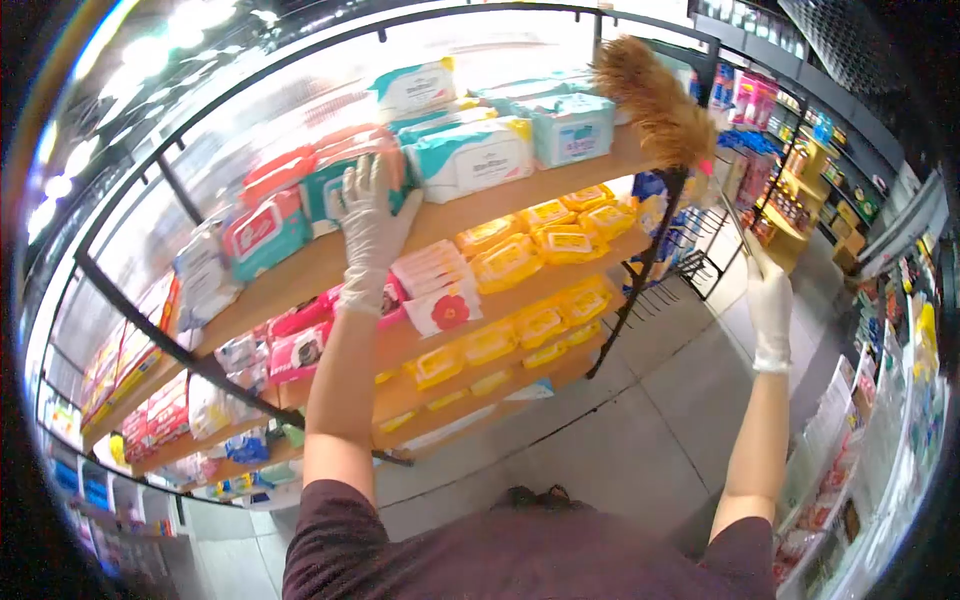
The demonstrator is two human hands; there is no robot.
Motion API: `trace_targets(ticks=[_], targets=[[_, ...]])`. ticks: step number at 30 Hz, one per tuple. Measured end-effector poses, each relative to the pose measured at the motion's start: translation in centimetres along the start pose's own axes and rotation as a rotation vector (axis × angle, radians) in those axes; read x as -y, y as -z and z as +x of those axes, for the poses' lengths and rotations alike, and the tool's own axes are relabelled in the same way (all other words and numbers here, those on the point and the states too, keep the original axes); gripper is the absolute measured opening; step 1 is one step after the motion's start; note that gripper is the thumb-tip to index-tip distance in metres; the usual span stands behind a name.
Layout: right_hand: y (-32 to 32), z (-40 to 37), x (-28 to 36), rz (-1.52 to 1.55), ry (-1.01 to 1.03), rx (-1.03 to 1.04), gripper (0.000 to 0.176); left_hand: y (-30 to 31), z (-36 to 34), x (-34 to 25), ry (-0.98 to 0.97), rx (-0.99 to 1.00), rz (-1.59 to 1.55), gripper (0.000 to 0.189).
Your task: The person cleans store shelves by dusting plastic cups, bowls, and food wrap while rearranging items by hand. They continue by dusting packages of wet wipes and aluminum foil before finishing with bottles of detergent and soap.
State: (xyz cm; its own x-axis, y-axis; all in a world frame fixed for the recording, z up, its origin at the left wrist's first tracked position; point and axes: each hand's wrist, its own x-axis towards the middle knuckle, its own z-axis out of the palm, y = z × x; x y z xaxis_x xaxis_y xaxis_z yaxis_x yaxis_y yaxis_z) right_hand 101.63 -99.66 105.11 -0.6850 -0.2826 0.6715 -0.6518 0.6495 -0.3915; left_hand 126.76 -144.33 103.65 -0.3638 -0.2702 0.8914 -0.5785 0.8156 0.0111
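Observation:
White gloves cover both my hands. My left hand (372, 222) is spread, its fingers laid against a teal and coral pack of wipes (326, 190) on the top shelf. To the right of it lie a teal and white wipes pack (474, 162) and a light teal pack (573, 130). My right hand (768, 305) is closed round the handle of a feather duster (655, 100). The brown, fluffy head of the duster is raised at the right end of the top shelf, near the black post.
The wooden top shelf (500, 205) has a black metal frame. Yellow wipes packs (507, 262) and pink packs (300, 350) fill the lower shelves. Grey floor tiles (640, 440) run beside the rack. Another stocked shelf (835, 440) stands on the right, with more displays behind.

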Motion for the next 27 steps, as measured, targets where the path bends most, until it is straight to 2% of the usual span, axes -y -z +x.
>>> trace_targets(ticks=[2, 4, 6, 8, 9, 10, 12, 14, 16, 18, 20, 22, 24, 25, 27], targets=[[-0.4, 0.6, 4.5, -0.13, -0.082, 0.24, 0.032, -0.4, -0.5, 0.4, 0.0, -0.013, 0.018, 0.075], [-2.6, -1.5, 7.1, 0.307, 0.306, 0.054, 0.034, -0.5, 0.2, 0.5, 0.034, -0.029, -0.001, 0.075], [-3.3, -3.6, 8.7, 0.443, 0.513, 0.237, 0.035, -0.1, -0.1, 0.3, 0.098, -0.004, -0.063, 0.075], [-3.0, -4.7, 9.4, 0.43, 0.493, 0.318, 0.036, -1.4, -1.1, 1.5, 0.025, 0.033, -0.284, 0.073], [-3.0, -5.2, 9.8, 0.425, 0.481, 0.364, 0.036, 0.0, -0.5, 0.6, 0.087, 0.078, -0.128, 0.067], [-5.0, -4.8, 8.2, 0.508, 0.492, 0.236, 0.035, 1.3, 0.1, -0.4, 0.141, 0.133, 0.029, 0.061], [-6.4, -4.4, 7.5, 0.748, 0.173, 0.232, 0.041, 1.2, 0.2, 0.1, 0.006, -0.193, -0.367, 0.047], [-6.2, -5.2, 8.7, 0.728, -0.038, 0.364, 0.035, 2.6, -1.5, 0.0, -0.043, -0.199, -0.521, 0.042], [-6.8, -7.3, 10.8, 0.69, 0.054, 0.405, 0.038, 4.4, -3.8, 0.7, -0.04, -0.14, -0.582, 0.036], [-8.7, -9.5, 12.1, 0.638, 0.53, 0.364, 0.045, 6.6, -9.2, 0.8, 0.013, -0.004, -0.559, 0.03], [-8.5, -10.8, 13.2, 0.611, 0.577, 0.527, 0.049, 8.8, -14.1, 1.8, 0.019, -0.082, -0.375, 0.024], [-11.1, -9.6, 13.4, 0.824, 0.412, 0.348, 0.046, 12.4, -17.2, 3.3, 0.207, 0.048, -0.562, 0.018], [-10.9, -9.6, 14.2, 0.89, -0.068, 0.46, 0.045, 13.0, -20.0, 5.4, 0.562, -0.06, -0.738, 0.022], [-12.0, -10.3, 14.3, 0.86, 0.05, 0.504, 0.043, 13.1, -21.6, 6.2, 0.746, -0.123, -0.82, 0.028], [-13.3, -12.5, 15.2, 0.772, 0.348, 0.632, 0.039, 14.8, -22.3, 6.2, 0.95, -0.315, -0.861, 0.032]])
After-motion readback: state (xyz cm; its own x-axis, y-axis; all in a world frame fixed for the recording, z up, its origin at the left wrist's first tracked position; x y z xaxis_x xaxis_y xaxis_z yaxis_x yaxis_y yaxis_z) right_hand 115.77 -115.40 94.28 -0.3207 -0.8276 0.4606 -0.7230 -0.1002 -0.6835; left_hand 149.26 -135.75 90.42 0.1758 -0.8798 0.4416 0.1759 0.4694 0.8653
